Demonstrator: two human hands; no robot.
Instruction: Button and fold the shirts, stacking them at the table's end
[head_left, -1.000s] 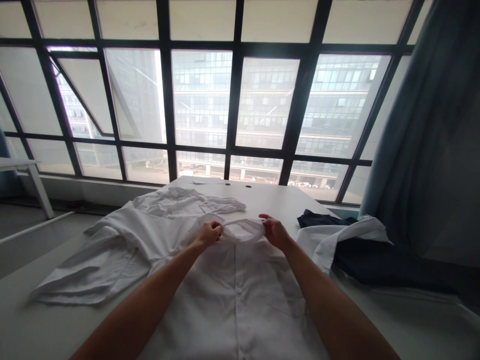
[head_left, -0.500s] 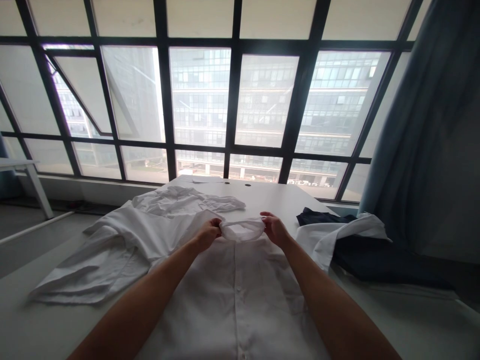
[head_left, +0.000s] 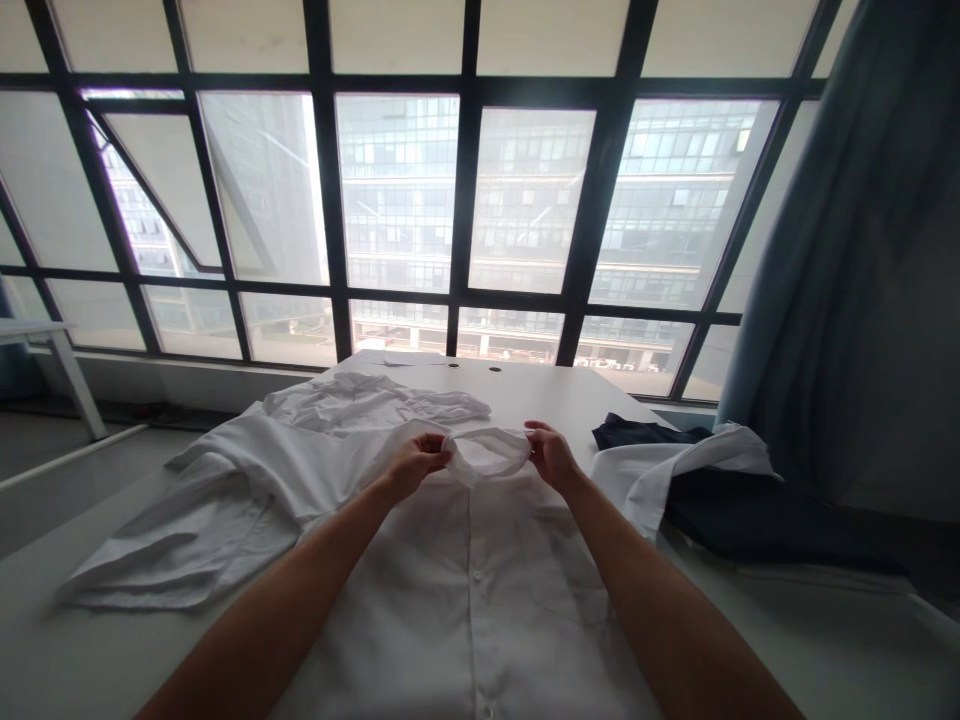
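A white button-up shirt [head_left: 420, 590] lies front side up on the table, its row of buttons running toward me. My left hand [head_left: 417, 464] pinches the left end of its collar [head_left: 491, 470]. At the collar's opposite end, my right hand [head_left: 553, 457] grips the fabric between thumb and fingers. The collar forms a rounded loop between both hands. A sleeve or side of white cloth [head_left: 247, 490] spreads out left of my left forearm, and whether it belongs to this shirt I cannot tell.
Crumpled white cloth [head_left: 345, 400] lies at the table's back left. Dark folded clothing [head_left: 765, 515] with a white garment [head_left: 675, 465] over it sits at right. The white table [head_left: 555, 390] reaches toward large windows. A blue-grey curtain [head_left: 817, 300] hangs at right.
My left hand has shifted slightly right along the collar, and its fingers have turned a little. The collar loop looks slightly reshaped. My right hand has hardly moved.
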